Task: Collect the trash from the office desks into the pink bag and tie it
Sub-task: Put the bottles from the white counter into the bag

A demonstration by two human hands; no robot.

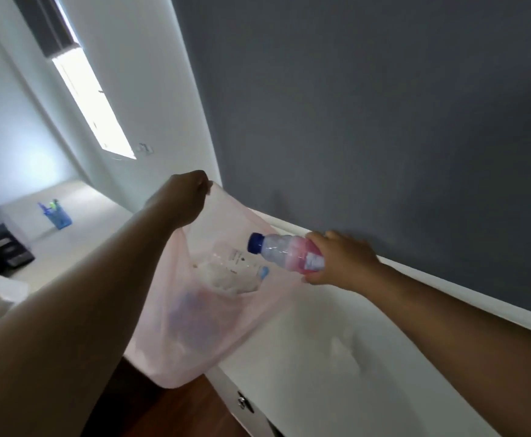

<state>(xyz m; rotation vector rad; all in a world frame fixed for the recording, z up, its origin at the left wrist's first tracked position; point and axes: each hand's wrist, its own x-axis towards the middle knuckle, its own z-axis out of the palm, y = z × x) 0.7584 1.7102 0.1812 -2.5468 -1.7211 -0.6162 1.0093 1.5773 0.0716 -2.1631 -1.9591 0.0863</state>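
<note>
A left hand (186, 197), fisted tight on the rim, lifts a pink bag (201, 316) so its mouth gapes above the white desk (336, 357). Beside it, a right hand (341, 258) wraps closed around a plastic bottle (284, 252), cap aimed at the opening, seemingly to drop in.

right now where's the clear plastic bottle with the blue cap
In the head view, centre-right: the clear plastic bottle with the blue cap lies sideways in the right hand, cap toward the open pink bag held up by the left hand.
</note>
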